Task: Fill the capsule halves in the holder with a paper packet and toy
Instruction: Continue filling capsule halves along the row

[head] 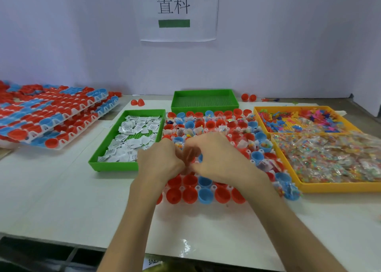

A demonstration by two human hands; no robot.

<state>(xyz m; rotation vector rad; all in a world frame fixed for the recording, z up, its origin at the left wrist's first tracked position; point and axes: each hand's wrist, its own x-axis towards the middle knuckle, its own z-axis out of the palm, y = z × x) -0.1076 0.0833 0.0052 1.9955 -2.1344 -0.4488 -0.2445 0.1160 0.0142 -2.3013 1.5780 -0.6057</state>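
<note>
Presently, mid-frame: left hand (162, 160) and right hand (218, 156) close together, fingers curled, over the holder (214, 187), anything pinched not discernible; capsule halves (189, 194) at lower centre apparently unfilled; hazard: wrists nudging halves loose, or contents dropping into an already filled half.

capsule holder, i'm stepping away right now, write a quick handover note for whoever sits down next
Hands: left hand and right hand meet over the middle of the holder, fingers curled; what they hold is hidden.
Supplies: paper packets in the green tray on the left; loose toys and bagged toys in the yellow trays on the right.
Done: far rows of capsule halves look filled.
Left: the near two rows look empty; halves under the hands cannot be seen.
</note>
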